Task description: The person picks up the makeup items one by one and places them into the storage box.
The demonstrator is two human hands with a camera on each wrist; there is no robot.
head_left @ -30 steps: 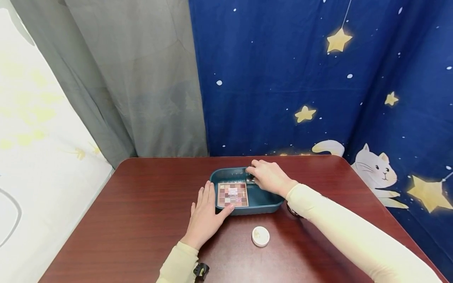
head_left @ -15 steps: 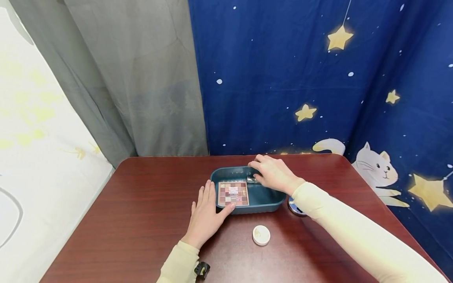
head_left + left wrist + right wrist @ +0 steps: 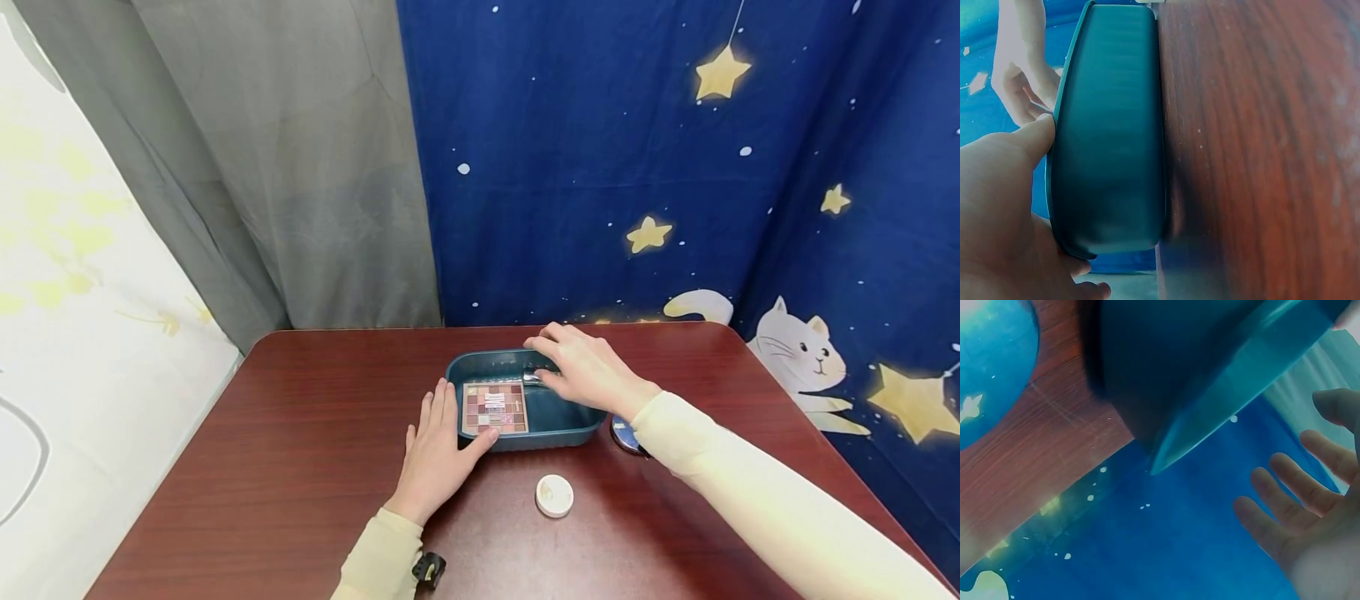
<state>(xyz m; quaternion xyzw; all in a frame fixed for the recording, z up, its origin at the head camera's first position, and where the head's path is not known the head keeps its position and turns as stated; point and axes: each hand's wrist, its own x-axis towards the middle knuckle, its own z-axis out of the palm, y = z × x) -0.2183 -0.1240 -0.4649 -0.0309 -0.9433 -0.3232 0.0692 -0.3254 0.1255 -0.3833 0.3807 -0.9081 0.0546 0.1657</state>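
Observation:
A teal rectangular tray point(image 3: 551, 437) stands on the table. In its left half lies an eyeshadow palette point(image 3: 495, 408). A small shiny clear-and-silver item point(image 3: 531, 377) lies along the tray's back wall, partly hidden by my right hand point(image 3: 588, 364). That hand is over the tray's back right; in the right wrist view its fingers point(image 3: 1297, 494) are loosely spread and hold nothing. My left hand point(image 3: 435, 458) rests against the tray's left front corner, straight fingers along the left side, thumb on the front rim. The left wrist view shows the thumb point(image 3: 1038, 134) at the rim.
In front of the tray sits a small round white tub or lid point(image 3: 555, 497). A round mirror-like disc point(image 3: 627, 435) lies right of the tray, partly under my right forearm. Curtains point(image 3: 570, 167) hang behind the reddish-brown table point(image 3: 322, 467).
My right hand has let go of the small shiny item at the tray's back wall and shifted slightly right, uncovering more of the disc. The left hand has stayed in place.

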